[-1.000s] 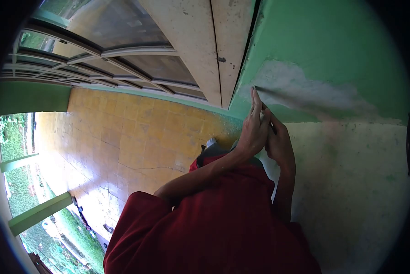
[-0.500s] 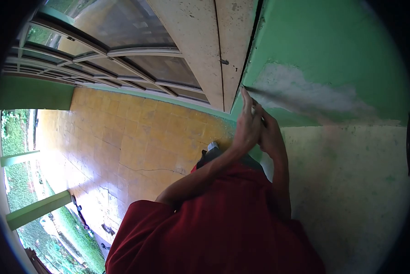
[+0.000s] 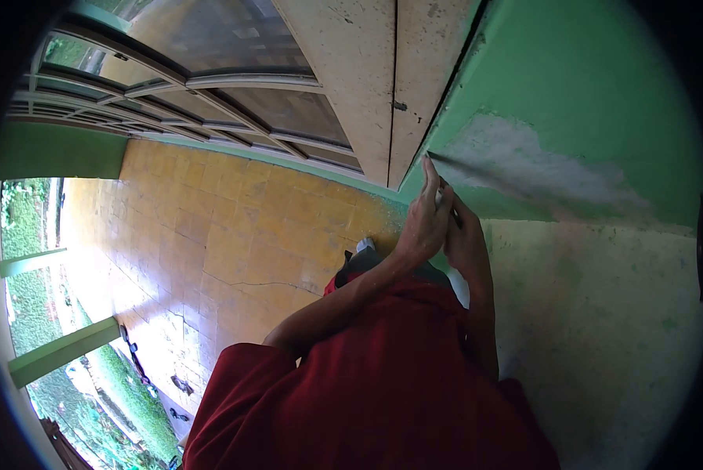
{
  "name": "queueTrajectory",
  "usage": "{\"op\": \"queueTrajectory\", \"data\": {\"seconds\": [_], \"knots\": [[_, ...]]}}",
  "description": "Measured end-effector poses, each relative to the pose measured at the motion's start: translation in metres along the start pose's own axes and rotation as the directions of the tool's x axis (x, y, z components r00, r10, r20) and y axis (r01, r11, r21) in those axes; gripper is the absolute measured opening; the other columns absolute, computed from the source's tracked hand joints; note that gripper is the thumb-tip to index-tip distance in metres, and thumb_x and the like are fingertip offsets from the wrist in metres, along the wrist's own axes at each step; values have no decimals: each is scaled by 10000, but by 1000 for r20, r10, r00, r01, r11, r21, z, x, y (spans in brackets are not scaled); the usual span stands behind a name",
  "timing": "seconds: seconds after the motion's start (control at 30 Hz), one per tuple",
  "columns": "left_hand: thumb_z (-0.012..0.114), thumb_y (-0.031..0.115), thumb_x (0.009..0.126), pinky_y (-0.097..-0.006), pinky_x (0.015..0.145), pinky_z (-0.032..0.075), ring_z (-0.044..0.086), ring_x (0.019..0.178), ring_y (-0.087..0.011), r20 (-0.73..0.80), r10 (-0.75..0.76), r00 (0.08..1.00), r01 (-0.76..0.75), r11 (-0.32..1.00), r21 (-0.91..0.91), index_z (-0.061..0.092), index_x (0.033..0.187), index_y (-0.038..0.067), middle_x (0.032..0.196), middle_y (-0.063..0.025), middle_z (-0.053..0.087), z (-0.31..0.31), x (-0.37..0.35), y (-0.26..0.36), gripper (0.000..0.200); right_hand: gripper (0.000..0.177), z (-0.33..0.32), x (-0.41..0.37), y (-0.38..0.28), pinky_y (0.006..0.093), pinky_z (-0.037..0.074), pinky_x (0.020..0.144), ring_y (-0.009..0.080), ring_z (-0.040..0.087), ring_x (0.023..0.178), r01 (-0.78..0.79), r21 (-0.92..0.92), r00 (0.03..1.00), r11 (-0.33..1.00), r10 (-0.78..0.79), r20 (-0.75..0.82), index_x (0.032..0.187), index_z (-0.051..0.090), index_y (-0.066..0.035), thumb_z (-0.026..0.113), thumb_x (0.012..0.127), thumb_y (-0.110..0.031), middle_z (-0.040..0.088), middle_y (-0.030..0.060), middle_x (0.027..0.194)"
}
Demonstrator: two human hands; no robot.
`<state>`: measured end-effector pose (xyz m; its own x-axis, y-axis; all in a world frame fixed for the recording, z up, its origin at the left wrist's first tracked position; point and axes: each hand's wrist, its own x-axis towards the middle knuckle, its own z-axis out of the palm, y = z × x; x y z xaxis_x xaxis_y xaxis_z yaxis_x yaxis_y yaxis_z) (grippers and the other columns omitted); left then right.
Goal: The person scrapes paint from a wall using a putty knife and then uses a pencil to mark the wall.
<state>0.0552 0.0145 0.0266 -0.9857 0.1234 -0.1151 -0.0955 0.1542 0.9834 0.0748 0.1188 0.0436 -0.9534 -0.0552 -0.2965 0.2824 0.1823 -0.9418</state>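
My left hand (image 3: pixel 425 223) reaches up to the green wall (image 3: pixel 578 86) beside the door frame. Its index finger points along the frame's edge, with the tip close to a bare whitish patch (image 3: pixel 516 149) where paint is gone. My right hand (image 3: pixel 469 244) is closed just right of it, against or just behind the left. A small pale object (image 3: pixel 439 194) shows between the fingers of the two hands; most of it is hidden, so its kind cannot be told. A dark streak, perhaps a shadow, runs from the fingertip across the patch.
A cream wooden door frame (image 3: pixel 394 86) with dark chips stands beside glass panes (image 3: pixel 281 113). Cracked yellow floor tiles (image 3: pixel 234 227) lie below, with small debris near the wall's foot. Green posts (image 3: pixel 65 352) and grass are at left. The lower wall (image 3: pixel 586 313) is pale.
The view has shifted slightly, so the door frame sits a little further right. Both hands remain together at the wall edge, with only a small shift of the fingers.
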Motion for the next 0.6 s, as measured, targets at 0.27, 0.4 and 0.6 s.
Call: {"op": "queueTrajectory", "data": {"seconds": [0.27, 0.4, 0.6], "knots": [[430, 148, 1013, -422, 955, 437, 534, 1169, -441, 168, -74, 983, 76, 997, -5, 55, 1508, -52, 1406, -354, 389, -11, 2, 12, 653, 438, -4, -15, -2, 242, 483, 808, 93, 562, 974, -95, 158, 992, 983, 106, -63, 1439, 458, -74, 443, 1002, -80, 626, 111, 1138], [438, 248, 1029, -371, 852, 486, 626, 1039, -313, 78, 58, 995, -62, 997, 43, 63, 1541, 22, 1229, -329, 564, 8, 2, -6, 673, 441, -9, -16, -1, 240, 478, 797, 94, 564, 943, -18, 212, 997, 977, 33, -67, 1440, 462, -84, 448, 1000, -92, 630, 84, 1114], [425, 204, 1027, -388, 947, 433, 531, 1180, -356, 112, -58, 992, 64, 997, -49, 37, 1528, -12, 1388, -316, 395, 2, 7, 22, 669, 444, -25, -8, 0, 245, 477, 807, 98, 566, 923, -107, 178, 994, 978, 103, 34, 1439, 462, -80, 450, 996, -121, 626, 80, 1117]]}}
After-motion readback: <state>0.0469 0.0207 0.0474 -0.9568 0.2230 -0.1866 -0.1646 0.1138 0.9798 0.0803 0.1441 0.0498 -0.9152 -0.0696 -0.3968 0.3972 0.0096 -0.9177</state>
